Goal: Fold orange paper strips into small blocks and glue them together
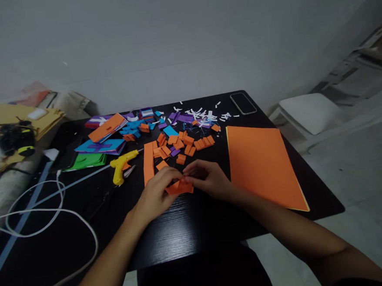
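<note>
Both hands meet over the front middle of the black table. Between them is a small folded piece of orange paper (180,187). My left hand (160,189) pinches its left side, fingers curled. My right hand (209,178) has thumb and fingertips closed at its upper right edge. Just beyond lie several small folded orange paper pieces (181,159). An orange paper strip (148,161) lies left of them, its near end by my left hand. On the right, a large stack of orange sheets (260,166) rests near my right forearm.
A yellow glue gun (122,165) lies left of the strip. Folded coloured papers (101,145) and white scraps (202,114) lie farther back. A phone (243,103) is at the back right corner. A white cable (63,208) loops on the left. A white stool (309,110) stands right.
</note>
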`<state>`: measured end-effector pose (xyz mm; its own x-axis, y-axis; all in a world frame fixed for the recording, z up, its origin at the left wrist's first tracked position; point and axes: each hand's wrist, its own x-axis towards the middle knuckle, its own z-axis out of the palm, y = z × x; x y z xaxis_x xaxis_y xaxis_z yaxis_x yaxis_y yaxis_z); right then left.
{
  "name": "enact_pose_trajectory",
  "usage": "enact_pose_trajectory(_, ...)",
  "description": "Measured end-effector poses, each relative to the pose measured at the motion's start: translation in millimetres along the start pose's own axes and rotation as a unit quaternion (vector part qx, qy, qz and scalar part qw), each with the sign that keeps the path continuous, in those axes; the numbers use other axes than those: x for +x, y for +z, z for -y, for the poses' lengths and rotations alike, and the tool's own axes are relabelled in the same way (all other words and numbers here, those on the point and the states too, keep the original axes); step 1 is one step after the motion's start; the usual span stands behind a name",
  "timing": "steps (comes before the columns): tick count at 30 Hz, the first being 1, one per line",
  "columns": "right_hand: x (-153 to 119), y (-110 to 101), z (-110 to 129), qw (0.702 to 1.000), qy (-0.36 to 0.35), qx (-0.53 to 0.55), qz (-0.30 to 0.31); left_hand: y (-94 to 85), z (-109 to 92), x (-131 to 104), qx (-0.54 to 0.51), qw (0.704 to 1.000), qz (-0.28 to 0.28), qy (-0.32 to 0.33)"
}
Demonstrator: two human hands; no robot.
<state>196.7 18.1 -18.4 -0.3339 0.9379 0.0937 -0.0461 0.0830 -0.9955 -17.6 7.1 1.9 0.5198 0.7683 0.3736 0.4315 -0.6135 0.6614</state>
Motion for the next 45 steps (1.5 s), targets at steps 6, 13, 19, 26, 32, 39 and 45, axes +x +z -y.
enact_pose_trajectory(6,0.4,0.3,-0.9,1.000,0.003,-0.004,-0.005,0.9,0.4,-0.5,0.023,1.000,-0.009,-0.012)
enact_pose_trajectory(13,-1.0,1.1,-0.3,0.997,-0.027,-0.048,-0.054,7.2,0.5,-2.3,0.006,0.997,-0.057,-0.056)
enact_pose_trajectory(19,-1.0,1.8,-0.1,0.996,-0.047,-0.056,-0.060,12.7,-4.7,-0.1,-0.021,0.994,-0.076,-0.073)
enact_pose_trajectory(26,-1.6,2.4,-3.3,0.995,-0.053,-0.058,-0.069,15.8,-3.2,-1.1,-0.039,0.989,-0.088,-0.114)
enact_pose_trajectory(32,-2.1,2.5,-2.2,0.994,-0.059,-0.065,-0.066,15.1,-4.8,-0.9,-0.034,0.989,-0.085,-0.112)
enact_pose_trajectory(39,-1.1,1.6,-0.5,0.997,-0.033,-0.048,-0.057,14.2,-5.3,-1.4,-0.017,0.990,-0.088,-0.105)
enact_pose_trajectory(45,-1.9,1.7,1.0,0.998,-0.011,-0.012,-0.059,14.6,-4.0,-3.0,-0.013,0.991,-0.098,-0.090)
